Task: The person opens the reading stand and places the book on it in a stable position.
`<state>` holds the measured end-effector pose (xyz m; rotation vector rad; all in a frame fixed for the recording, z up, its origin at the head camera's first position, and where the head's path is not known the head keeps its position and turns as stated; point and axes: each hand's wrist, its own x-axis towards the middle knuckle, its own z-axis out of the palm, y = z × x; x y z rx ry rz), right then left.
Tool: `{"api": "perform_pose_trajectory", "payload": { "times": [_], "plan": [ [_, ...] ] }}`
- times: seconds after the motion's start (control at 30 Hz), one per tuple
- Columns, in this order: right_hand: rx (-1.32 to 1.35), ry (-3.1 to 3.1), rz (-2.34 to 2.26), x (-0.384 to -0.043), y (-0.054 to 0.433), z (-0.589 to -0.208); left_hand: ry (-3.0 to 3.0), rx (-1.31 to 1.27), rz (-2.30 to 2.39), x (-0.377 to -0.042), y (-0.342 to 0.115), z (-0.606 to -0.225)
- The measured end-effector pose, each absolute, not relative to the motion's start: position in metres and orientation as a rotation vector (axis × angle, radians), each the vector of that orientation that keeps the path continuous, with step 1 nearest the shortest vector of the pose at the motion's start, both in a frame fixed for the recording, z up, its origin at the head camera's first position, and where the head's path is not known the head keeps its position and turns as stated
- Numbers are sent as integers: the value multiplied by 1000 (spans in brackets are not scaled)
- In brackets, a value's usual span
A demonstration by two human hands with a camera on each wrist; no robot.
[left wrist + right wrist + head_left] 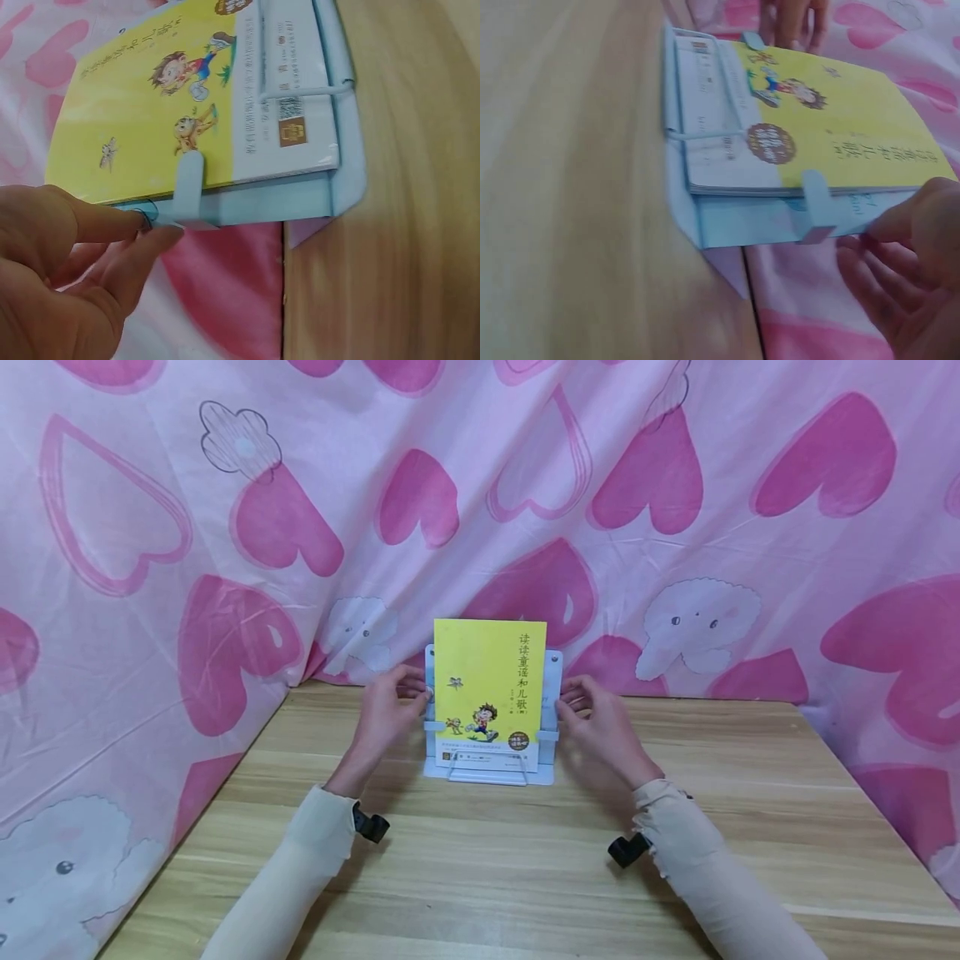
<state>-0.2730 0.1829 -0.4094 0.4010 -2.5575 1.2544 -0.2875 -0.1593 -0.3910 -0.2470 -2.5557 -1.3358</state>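
Note:
A yellow book (483,668) with a cartoon child on its cover stands upright, leaning back on a light-blue book stand (552,681). Two side clips and a wire rest (487,779) at the bottom lie in front of the book. My left hand (386,714) pinches the left edge of the stand between thumb and fingers, just above the left clip (189,184). On the other side, my right hand (603,727) grips the right edge above the right clip (817,206), thumb in front and fingers behind. The back of the stand is mostly hidden.
The stand is near the back edge of a wood-grain table (480,877). Behind and beside the table hangs a pink cloth (465,568) printed with hearts and white cartoon animals. A small black wrist camera (628,850) sits on the right sleeve, another (371,824) on the left.

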Motion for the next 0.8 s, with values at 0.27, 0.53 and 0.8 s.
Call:
{"api": "perform_pose_trajectory", "payload": {
  "times": [0.27,0.53,0.8],
  "plan": [
    [390,-2709,1341,-276,221,-388,-2432,-446,-1480,-294,-138,-410],
    [371,-2819,1282,-276,239,-380,-2367,-452,-1504,-288,-119,-420],
    [372,-2856,1270,-276,237,-377,-2374,-445,-1512,-288,-121,-421]
  ]
}}
